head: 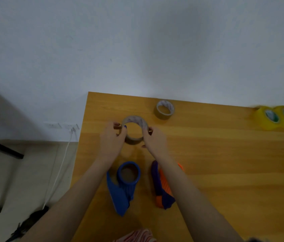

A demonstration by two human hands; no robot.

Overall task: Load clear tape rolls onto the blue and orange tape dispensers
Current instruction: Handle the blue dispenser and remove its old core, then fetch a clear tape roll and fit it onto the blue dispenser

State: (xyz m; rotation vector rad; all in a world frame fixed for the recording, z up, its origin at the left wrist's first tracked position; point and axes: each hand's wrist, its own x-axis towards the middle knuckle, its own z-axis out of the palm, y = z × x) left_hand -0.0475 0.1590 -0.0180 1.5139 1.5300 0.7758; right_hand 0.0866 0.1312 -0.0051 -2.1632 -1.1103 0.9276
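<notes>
The task seems only at its start: the left hand (112, 137) and right hand (153, 138) each keep a pinching grip on one clear tape roll (135, 130) above the wooden counter (225, 163), while the blue plastic dispenser (123, 186) and the orange dispenser (164, 187) lie unloaded nearer the person, and a second clear roll (164, 109) waits farther back.

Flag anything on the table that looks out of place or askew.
Nothing looks damaged or spilled. Only the two yellow rolls stand out: they sit at the table's far right corner, apart from the dispensers. Both hands grip one roll.
</notes>
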